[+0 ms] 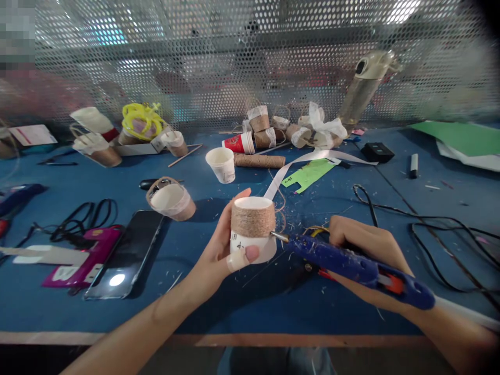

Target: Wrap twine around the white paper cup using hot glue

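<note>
A white paper cup [253, 221], its upper half wound with brown twine, is held in my left hand [224, 245]. My left thumb has a bandage-like strip and presses the cup's lower front. In my right hand [361, 237] is a blue hot glue gun [339, 258], its metal nozzle at the cup's right side near the lower edge of the twine. A loose strand of twine trails from the cup toward a twine roll [260, 161] behind it. A white ribbon [291, 169] lies beyond the cup. My right fingers are partly hidden behind the glue gun.
A plain paper cup [221, 164] and a twine-covered cup [172, 199] stand at left centre. On the left lies a phone [127, 255] beside a purple packet [84, 255]. Several small baskets [265, 135] sit against the perforated metal screen [219, 62]. Black cable [425, 245] loops at right.
</note>
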Action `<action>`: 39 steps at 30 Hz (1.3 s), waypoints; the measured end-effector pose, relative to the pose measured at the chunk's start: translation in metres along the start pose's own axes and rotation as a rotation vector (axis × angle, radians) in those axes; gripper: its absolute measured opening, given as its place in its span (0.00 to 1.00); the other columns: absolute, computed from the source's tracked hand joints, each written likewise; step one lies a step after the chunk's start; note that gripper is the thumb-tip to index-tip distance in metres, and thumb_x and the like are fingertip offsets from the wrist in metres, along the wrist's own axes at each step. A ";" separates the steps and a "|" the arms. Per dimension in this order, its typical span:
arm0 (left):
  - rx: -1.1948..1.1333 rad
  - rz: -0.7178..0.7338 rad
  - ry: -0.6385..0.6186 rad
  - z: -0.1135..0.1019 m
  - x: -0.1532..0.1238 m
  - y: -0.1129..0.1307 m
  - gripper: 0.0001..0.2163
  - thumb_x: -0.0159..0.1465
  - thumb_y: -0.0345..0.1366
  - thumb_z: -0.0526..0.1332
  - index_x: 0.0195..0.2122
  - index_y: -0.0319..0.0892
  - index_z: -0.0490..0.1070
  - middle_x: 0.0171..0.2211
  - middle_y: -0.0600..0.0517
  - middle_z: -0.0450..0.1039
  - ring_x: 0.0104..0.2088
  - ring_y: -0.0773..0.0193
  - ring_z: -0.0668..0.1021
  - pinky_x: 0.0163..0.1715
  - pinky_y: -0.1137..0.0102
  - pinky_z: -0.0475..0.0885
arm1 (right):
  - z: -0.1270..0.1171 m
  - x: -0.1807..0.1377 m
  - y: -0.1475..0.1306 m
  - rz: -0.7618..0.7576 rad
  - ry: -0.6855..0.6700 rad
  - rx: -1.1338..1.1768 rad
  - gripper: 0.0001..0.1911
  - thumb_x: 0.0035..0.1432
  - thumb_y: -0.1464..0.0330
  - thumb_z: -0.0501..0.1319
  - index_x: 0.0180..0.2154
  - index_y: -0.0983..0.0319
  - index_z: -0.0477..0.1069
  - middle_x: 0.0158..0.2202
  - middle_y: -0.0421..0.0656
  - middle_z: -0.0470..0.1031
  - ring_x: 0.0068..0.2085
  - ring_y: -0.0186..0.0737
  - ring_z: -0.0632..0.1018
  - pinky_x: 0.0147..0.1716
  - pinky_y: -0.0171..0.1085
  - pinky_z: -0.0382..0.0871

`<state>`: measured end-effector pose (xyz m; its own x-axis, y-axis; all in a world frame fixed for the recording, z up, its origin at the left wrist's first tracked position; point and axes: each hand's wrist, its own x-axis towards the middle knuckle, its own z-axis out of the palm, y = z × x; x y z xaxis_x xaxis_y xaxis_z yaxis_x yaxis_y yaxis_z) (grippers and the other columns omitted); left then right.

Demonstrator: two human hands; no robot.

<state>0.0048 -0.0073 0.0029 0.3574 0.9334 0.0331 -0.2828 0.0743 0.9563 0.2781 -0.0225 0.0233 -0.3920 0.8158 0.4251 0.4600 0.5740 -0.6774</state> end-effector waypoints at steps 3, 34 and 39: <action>0.008 0.008 0.013 0.001 0.000 0.002 0.39 0.61 0.44 0.72 0.71 0.62 0.58 0.65 0.48 0.71 0.62 0.43 0.75 0.59 0.55 0.72 | 0.001 0.000 0.001 0.015 0.000 -0.011 0.15 0.56 0.78 0.63 0.30 0.57 0.58 0.28 0.33 0.62 0.27 0.30 0.65 0.27 0.33 0.56; 0.233 0.105 0.074 -0.004 0.002 -0.003 0.41 0.63 0.39 0.72 0.72 0.66 0.52 0.71 0.50 0.60 0.65 0.44 0.72 0.62 0.51 0.71 | 0.002 -0.001 0.002 -0.002 -0.024 -0.018 0.18 0.48 0.81 0.63 0.30 0.57 0.58 0.27 0.33 0.64 0.26 0.31 0.66 0.26 0.33 0.57; 0.146 0.125 0.105 0.000 0.001 -0.001 0.32 0.63 0.39 0.71 0.66 0.60 0.62 0.65 0.49 0.66 0.63 0.47 0.72 0.62 0.55 0.69 | 0.002 0.002 0.001 0.016 0.030 0.006 0.16 0.50 0.80 0.63 0.29 0.57 0.58 0.26 0.33 0.62 0.25 0.31 0.63 0.25 0.34 0.54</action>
<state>0.0055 -0.0063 0.0017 0.2308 0.9642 0.1307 -0.1842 -0.0886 0.9789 0.2758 -0.0205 0.0221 -0.3610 0.8265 0.4320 0.4612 0.5608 -0.6876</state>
